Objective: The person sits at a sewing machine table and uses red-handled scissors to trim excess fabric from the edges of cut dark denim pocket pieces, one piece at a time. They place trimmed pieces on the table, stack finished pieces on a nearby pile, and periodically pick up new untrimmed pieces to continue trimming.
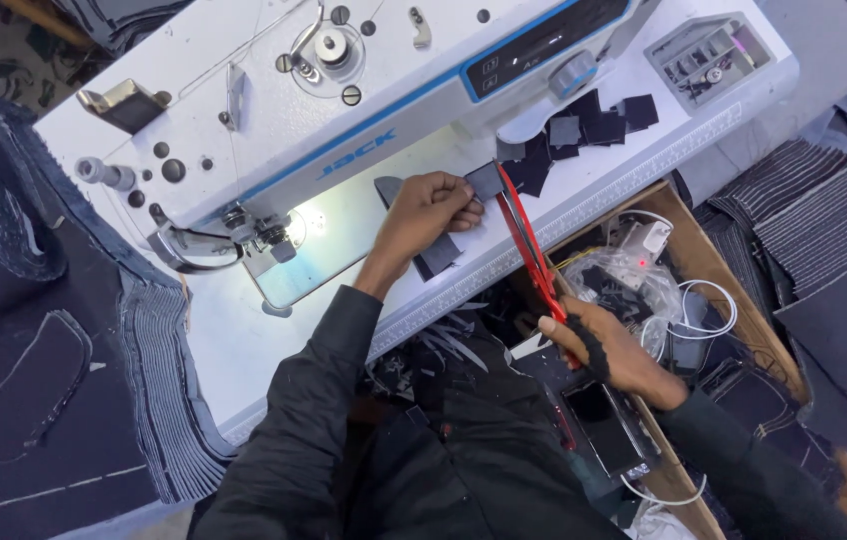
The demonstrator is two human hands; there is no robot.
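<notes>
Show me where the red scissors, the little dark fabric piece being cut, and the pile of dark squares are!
red scissors (529,250), head view, on the long blades.
dark fabric piece (485,181), head view, on its flat middle, beside the left hand's fingers.
pile of dark squares (584,128), head view, on a middle square, on the sewing machine bed.

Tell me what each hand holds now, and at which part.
The left hand pinches a small dark fabric piece at its left edge. The right hand holds red scissors by the handles, with the blades at the piece.
</notes>
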